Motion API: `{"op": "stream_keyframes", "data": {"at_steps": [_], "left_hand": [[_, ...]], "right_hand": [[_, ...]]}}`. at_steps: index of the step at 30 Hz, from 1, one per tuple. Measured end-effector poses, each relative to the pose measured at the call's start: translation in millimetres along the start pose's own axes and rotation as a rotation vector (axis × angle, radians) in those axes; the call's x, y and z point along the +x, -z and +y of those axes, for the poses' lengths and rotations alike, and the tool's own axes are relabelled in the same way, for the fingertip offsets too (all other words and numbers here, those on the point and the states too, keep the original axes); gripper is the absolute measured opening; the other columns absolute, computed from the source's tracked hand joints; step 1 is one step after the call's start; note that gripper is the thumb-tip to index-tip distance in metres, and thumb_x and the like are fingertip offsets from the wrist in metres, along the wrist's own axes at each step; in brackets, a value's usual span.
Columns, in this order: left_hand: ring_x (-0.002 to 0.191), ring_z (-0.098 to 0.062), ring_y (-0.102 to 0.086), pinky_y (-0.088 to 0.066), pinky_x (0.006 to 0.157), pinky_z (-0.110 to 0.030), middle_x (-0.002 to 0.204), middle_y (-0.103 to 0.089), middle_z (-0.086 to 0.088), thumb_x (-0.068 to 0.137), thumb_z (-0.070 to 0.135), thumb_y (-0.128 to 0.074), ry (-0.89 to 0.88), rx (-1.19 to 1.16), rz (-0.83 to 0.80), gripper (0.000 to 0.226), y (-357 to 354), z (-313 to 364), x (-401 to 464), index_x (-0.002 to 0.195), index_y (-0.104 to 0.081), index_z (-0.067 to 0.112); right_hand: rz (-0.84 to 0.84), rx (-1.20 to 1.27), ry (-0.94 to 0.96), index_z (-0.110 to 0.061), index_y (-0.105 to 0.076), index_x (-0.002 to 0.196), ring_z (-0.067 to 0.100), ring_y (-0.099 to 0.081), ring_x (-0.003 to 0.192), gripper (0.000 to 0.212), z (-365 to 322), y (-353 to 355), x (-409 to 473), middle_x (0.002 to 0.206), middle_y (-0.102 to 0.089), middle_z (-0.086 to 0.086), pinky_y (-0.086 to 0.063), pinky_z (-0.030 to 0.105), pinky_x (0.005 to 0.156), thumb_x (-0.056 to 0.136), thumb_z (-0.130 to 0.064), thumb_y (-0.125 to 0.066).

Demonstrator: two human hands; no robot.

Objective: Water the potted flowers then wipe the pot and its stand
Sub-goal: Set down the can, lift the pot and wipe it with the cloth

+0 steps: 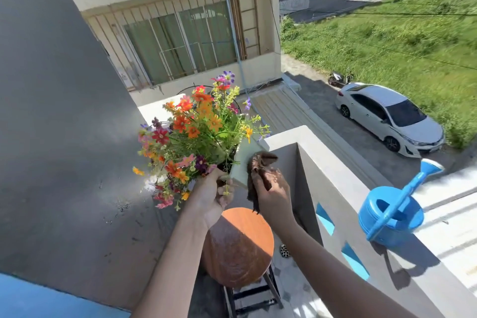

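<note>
While left hand [211,195] holds pot [238,169], right hand [272,192] wipes

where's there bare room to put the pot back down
The round orange stand top below both hands is bare. The ledge between the corner and the blue watering can is also free. It is crowded around the pot, held by the left hand, where the right hand presses the brown cloth.

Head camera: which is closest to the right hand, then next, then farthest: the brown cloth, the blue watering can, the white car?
1. Brown cloth: gripped in the right hand, against the pot.
2. Blue watering can: on the balcony wall, to the right.
3. White car: parked down on the street, far beyond the wall.
</note>
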State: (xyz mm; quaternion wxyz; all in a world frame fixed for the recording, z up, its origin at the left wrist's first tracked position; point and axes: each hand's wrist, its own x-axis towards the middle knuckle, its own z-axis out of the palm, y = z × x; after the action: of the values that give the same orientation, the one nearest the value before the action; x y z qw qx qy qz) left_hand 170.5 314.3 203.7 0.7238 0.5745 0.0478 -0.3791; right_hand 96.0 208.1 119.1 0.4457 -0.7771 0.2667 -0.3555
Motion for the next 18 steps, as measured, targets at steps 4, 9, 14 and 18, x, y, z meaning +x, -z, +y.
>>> {"op": "stream_keyframes", "data": {"at_steps": [4,9,14,18], "left_hand": [[0.05,-0.01,-0.029,-0.024,0.037,-0.018,0.063,-0.048,-0.003,0.101,0.01,-0.043,-0.009,0.01,-0.009,0.016,-2.4,-2.3,3.6,0.088,-0.049,0.018],[0.04,-0.006,-0.033,-0.022,0.035,-0.015,0.063,-0.046,-0.002,0.101,0.01,-0.042,0.051,-0.064,-0.036,0.017,-0.2,-1.3,-1.5,0.092,-0.052,0.021],[0.038,-0.005,-0.034,-0.023,0.032,-0.013,0.067,-0.044,-0.002,0.102,0.012,-0.043,0.081,-0.06,-0.071,0.021,5.5,-3.8,-1.8,0.082,-0.049,0.018],[0.039,-0.006,-0.035,-0.024,0.032,-0.014,0.065,-0.046,-0.001,0.103,0.019,-0.043,0.082,-0.011,-0.07,0.014,6.5,-6.3,2.9,0.092,-0.051,0.016]], "right_hand": [[0.124,0.207,0.046,-0.006,-0.072,0.096,0.014,-0.06,0.083,0.01,-26.0,-1.7,19.9,0.089,-0.065,0.0,-0.04,0.01,0.076,0.094,-0.011,-0.064],[0.158,0.181,0.06,-0.013,-0.07,0.117,0.008,-0.058,0.103,0.023,-18.3,3.6,56.9,0.113,-0.061,-0.002,-0.041,0.011,0.092,0.096,-0.016,-0.062],[0.204,0.119,-0.117,-0.018,-0.066,0.085,-0.004,-0.047,0.071,0.015,12.2,9.9,72.9,0.088,-0.065,0.015,-0.036,0.008,0.069,0.098,-0.013,-0.059],[0.217,0.081,-0.156,-0.016,-0.066,0.086,0.009,-0.05,0.071,0.018,0.7,10.9,83.2,0.088,-0.062,0.008,-0.036,0.02,0.068,0.099,-0.025,-0.058]]}}
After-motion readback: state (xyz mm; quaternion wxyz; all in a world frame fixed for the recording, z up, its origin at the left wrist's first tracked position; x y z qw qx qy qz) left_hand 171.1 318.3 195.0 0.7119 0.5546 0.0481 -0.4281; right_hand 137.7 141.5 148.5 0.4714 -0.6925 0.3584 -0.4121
